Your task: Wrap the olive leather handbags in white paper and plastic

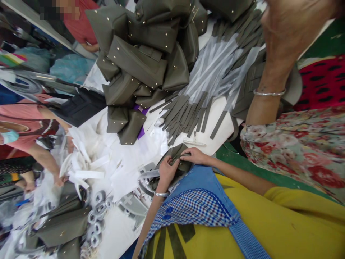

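Observation:
At the table's near edge, an olive-green bag piece (184, 166) lies against the blue apron. My left hand (167, 172), with a silver bangle at the wrist, has its thumb and fingers pinched on this piece. From the right, my right hand (196, 156) holds the same piece with bent fingers, its fingertips almost touching those of my left hand. Just beyond is a clear plastic T-shaped object (194, 141). Part of the bag piece is hidden beneath my hands.
Olive bags (140, 64) are heaped at the back, beside wrapped strips (205, 86). White sheets (126, 154) and rolled coils (97, 216) lie left. Another person's arm (277, 68) reaches in at right; a masked person (29, 126) works at left.

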`<act>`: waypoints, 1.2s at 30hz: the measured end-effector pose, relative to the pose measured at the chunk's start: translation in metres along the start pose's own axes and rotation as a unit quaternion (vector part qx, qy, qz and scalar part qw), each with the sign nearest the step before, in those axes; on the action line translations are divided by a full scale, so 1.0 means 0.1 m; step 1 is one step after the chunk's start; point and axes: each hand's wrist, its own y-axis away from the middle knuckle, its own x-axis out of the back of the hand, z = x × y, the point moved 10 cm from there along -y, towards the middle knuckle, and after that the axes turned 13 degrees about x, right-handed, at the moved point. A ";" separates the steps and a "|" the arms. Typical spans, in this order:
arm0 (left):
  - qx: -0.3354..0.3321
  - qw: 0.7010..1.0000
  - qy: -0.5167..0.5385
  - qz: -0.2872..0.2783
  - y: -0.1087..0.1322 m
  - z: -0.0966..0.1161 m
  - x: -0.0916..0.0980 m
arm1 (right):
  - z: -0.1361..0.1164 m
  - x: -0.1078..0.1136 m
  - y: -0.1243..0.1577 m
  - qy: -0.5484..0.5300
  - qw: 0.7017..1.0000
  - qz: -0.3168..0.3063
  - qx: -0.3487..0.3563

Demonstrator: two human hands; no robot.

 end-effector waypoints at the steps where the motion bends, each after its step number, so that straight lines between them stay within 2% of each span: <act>1: 0.000 1.000 0.011 -0.005 -0.02 -0.01 -0.01 | 0.04 0.00 0.00 -0.007 1.000 0.001 -0.012; 8: -0.020 0.995 0.082 -0.062 -0.05 -0.07 -0.05 | 0.15 0.05 0.03 0.012 0.997 0.033 -0.065; 19: -0.054 0.987 0.109 -0.109 0.01 -0.01 -0.08 | -0.17 -0.04 0.04 0.015 1.000 -0.019 -0.001; 27: -0.030 0.987 0.131 -0.085 -0.02 -0.14 -0.10 | -0.09 0.09 0.08 0.043 0.998 0.047 -0.021; 36: -0.021 0.988 0.129 -0.080 0.03 -0.17 -0.08 | -0.19 -0.06 0.10 0.016 1.000 0.014 0.010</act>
